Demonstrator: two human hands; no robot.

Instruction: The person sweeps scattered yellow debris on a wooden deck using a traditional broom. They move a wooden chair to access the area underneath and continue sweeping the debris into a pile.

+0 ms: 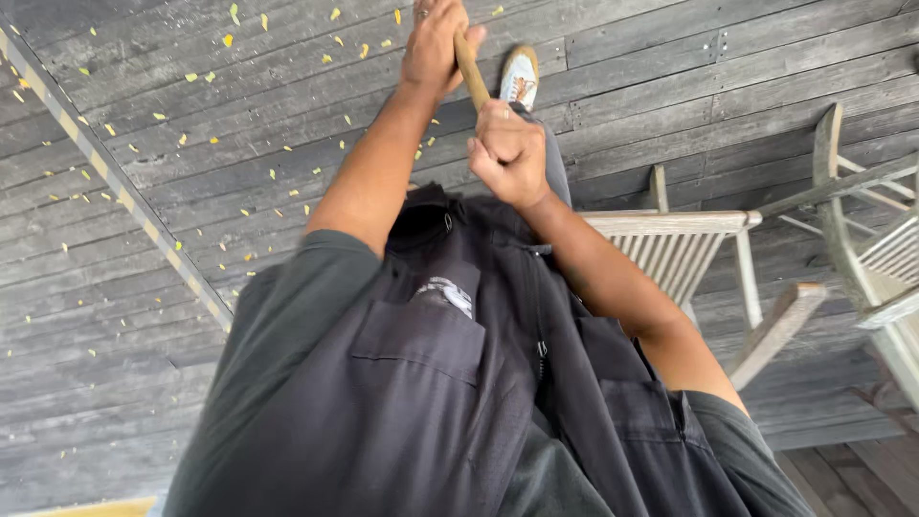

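Dark vest (450, 383), both hands gripping slim tan wooden handle (470, 69)

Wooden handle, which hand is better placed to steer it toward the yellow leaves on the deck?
Probably the left hand: it grips the wooden handle farther out than the right hand, nearer the yellow leaves.
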